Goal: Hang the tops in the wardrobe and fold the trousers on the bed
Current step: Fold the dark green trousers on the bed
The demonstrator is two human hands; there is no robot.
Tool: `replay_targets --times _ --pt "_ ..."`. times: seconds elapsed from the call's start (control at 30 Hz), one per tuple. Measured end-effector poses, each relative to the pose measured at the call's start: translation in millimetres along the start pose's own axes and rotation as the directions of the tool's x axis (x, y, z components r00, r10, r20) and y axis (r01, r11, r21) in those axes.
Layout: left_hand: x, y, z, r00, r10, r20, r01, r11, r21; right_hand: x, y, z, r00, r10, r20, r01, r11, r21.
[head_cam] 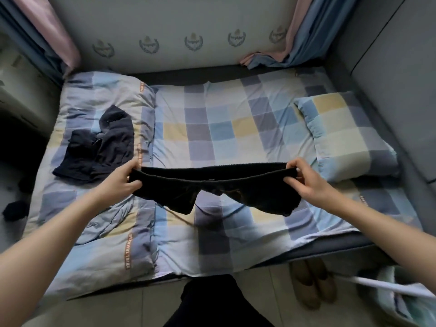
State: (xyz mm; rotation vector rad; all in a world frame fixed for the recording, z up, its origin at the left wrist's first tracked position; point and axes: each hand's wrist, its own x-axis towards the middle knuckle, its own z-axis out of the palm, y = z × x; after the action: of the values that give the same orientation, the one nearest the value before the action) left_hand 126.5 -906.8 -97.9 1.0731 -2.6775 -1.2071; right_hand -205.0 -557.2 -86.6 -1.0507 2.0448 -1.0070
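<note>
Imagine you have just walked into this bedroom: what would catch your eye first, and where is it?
First, the black knitted trousers, stretched by the waistband between the left hand and right hand above the checked bedsheet. Next, the crumpled dark navy garment on the folded quilt at the left, and the checked pillow at the right.

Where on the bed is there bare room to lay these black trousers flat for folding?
The widest free patch is the checked sheet mid-bed, bordered by the folded quilt on the left and the pillow on the right. The quilt side is crowded: a dark garment lies there. Both hands, left and right, hold the trousers above the near strip.
</note>
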Motion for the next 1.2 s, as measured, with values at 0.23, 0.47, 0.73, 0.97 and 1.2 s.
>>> replay_targets --times 0.23,0.47,0.73,0.97,1.2 --pt "-27.7 -27.7 5.5 0.906 -0.261 0.332 0.321 0.936 -0.142 -15.3 5.7 -15.9 0.934 0.231 0.272 -0.264 0.960 0.090" --pt "-23.5 -26.9 0.8 0.708 -0.285 0.647 0.452 0.886 -0.105 5.0 1.9 -38.2 0.686 0.385 0.618 -0.549 0.831 0.092" --pt "60.9 -46.2 45.5 0.918 -0.264 0.295 0.232 0.963 0.139 95.5 49.9 -5.6 0.883 0.396 0.250 -0.351 0.913 -0.209" --pt "150.1 -166.0 198.9 0.941 -0.338 0.020 0.324 0.917 0.230 185.2 218.5 118.6 0.910 0.398 -0.114 -0.413 0.857 -0.307" --pt "209.8 -252.9 299.7 0.898 -0.438 -0.049 0.440 0.896 0.055 237.8 326.9 198.3 0.857 0.462 -0.229 -0.498 0.855 -0.141"
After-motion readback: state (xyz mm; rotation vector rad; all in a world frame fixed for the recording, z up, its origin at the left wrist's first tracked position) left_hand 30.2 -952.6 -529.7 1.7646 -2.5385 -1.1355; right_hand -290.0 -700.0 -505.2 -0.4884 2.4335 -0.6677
